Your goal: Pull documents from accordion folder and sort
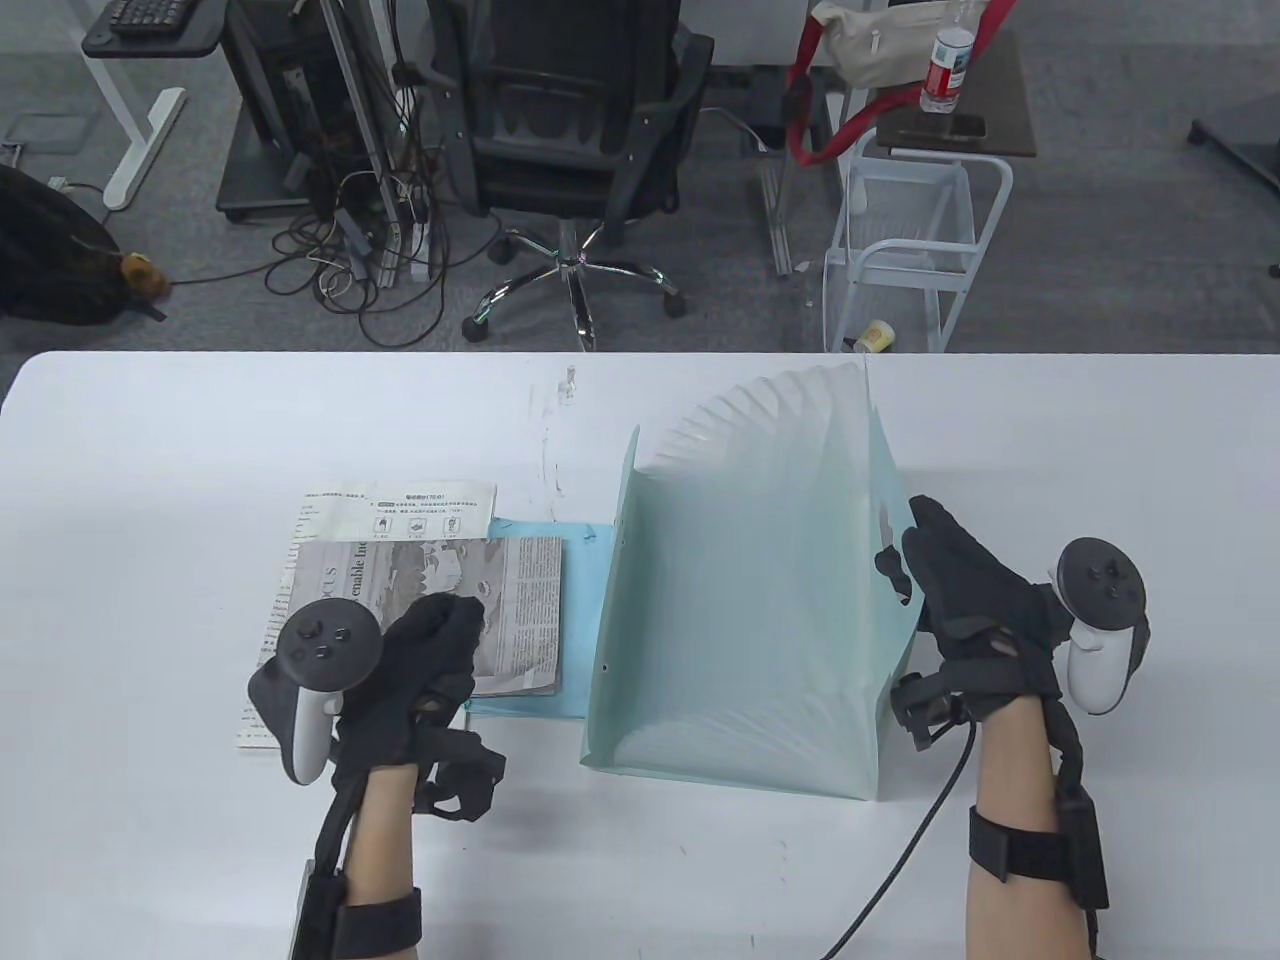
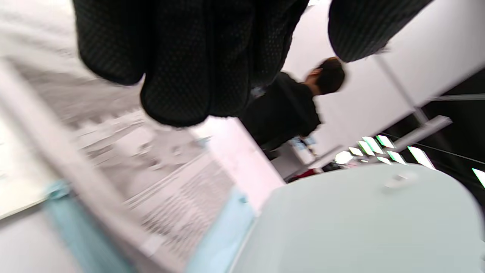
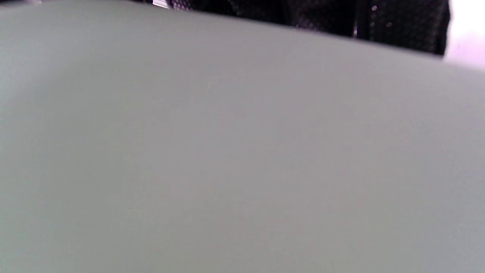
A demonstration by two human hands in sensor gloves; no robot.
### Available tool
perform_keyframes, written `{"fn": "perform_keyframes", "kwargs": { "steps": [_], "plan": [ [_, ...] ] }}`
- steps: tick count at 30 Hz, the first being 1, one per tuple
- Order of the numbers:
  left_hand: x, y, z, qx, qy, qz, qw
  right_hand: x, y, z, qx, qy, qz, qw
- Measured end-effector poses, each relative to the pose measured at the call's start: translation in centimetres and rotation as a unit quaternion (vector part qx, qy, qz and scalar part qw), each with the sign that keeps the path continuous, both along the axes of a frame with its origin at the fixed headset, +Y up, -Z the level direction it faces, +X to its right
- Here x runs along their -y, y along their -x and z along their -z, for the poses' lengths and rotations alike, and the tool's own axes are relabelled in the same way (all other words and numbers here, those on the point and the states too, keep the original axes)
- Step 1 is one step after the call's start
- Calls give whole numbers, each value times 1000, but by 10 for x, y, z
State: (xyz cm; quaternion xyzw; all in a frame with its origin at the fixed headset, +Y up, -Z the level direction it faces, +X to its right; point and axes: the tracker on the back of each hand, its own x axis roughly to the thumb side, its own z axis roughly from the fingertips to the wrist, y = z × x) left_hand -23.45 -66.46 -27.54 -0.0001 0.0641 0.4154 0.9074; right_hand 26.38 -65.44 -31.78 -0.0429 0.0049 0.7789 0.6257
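Note:
A pale green accordion folder (image 1: 740,620) stands fanned open on the white table (image 1: 160,480), right of centre. My right hand (image 1: 905,545) grips its right wall near the top edge, thumb inside and fingers outside. The right wrist view is filled by that wall (image 3: 227,151), with gloved fingers (image 3: 322,17) along the top. My left hand (image 1: 450,625) hovers with bent fingers over a newspaper (image 1: 510,590) and holds nothing. The newspaper lies on a blue sheet (image 1: 585,535), with a white printed sheet (image 1: 410,510) at its far end. The left wrist view shows my left hand (image 2: 273,49), the newspaper (image 2: 166,189) and the folder (image 2: 360,227).
A second newspaper edge (image 1: 275,640) sticks out at the left of the stack. A black cable (image 1: 900,860) runs from my right wrist across the table's near side. Beyond the table's far edge stand an office chair (image 1: 570,130) and a white wire cart (image 1: 915,240).

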Motion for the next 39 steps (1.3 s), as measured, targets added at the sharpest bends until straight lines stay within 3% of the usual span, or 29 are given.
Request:
{"fn": "perform_keyframes", "kwargs": {
  "steps": [3, 8, 11, 18, 25, 29, 33, 39],
  "plan": [
    [1, -22, 4, 52, -46, 65, 996, 0, 3, 0, 0, 4, -10, 1000],
    [37, -37, 10, 75, -85, 137, 984, -2, 17, -1, -10, 7, -26, 1000],
    [47, -42, 10, 104, -69, 152, 980, -7, 29, -1, 8, -4, -52, 999],
    [55, -40, -2, 96, -71, 110, 987, -13, 87, 7, -22, 14, -177, 984],
    [66, -35, -2, 93, -57, 93, 990, 9, 164, 31, -73, 84, -337, 935],
    [68, -35, -1, 101, -67, 68, 990, 32, 203, 40, -76, 115, -436, 889],
    [69, -36, -1, 103, -75, 62, 990, 52, 229, 45, -65, 130, -517, 844],
    [75, -36, 5, 117, -50, 61, 990, 74, 248, 45, -54, 128, -584, 799]
  ]
}}
